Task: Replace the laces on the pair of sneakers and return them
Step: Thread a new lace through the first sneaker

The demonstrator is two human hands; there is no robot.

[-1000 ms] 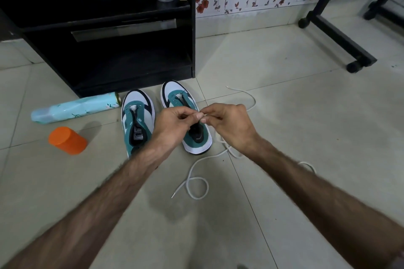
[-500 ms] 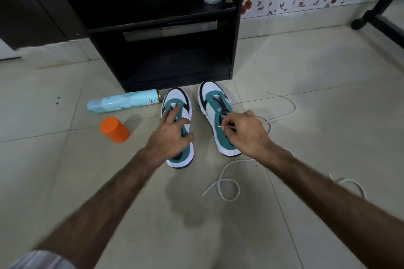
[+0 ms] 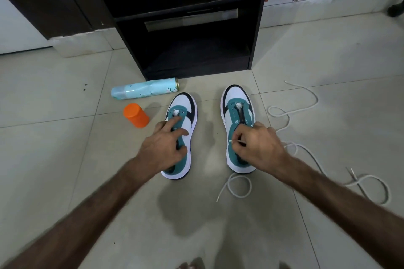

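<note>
Floor of pale tiles seen from above. At 10 o'clock of the pair: orange plastic cylinder and pale blue spray can, lying flat. Left hand rests on the left teal-and-white sneaker, fingers loosely spread, index extended over the unlaced tongue. Right hand pinches the tip of the white lace above the right teal-and-white sneaker. Lace trails toward 3 o'clock. Black shelf unit at 12 o'clock.
</note>
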